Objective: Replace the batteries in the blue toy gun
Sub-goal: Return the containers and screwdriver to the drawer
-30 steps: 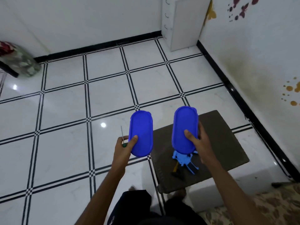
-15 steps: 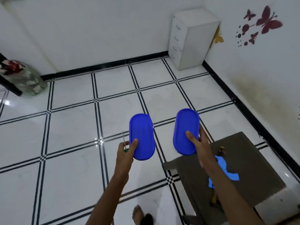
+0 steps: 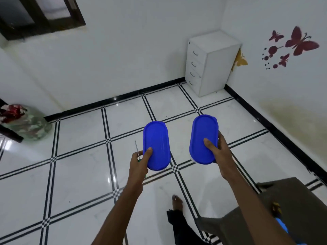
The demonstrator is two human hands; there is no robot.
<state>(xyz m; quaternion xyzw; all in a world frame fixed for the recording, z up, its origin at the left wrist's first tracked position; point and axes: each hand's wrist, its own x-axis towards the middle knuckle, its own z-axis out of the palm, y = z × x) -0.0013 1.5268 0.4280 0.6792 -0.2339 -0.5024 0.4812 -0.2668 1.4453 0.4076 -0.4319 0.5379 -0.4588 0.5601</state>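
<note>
White marble tiles crossed by black lines fill a bare room, with a patterned bundle [image 3: 26, 122] against the far-left wall and a dark-framed window [image 3: 40, 13] above it. At centre left, the person's left hand [image 3: 139, 165] grips a blue-lidded container [image 3: 156, 145], thumb pressed on the lid, fingers curled beneath, while the same hand also pinches a slim screwdriver [image 3: 137, 152] with a green handle, its shaft pointing up, likely kept ready for the battery cover's screw. Just beside it, the right hand [image 3: 218, 152] holds a second blue-lidded container [image 3: 203, 138] the same way, thumb on top, fingers wrapped around the far edge. Both are carried level, probably so their contents stay put. A white drawer cabinet [image 3: 210, 64] stands in the corner, butterfly decals [image 3: 299, 43] on the right wall. At lower right, the blue toy gun [image 3: 283, 225] lies on a dark mat [image 3: 300, 200], mostly hidden by the right forearm, well apart from both hands.
</note>
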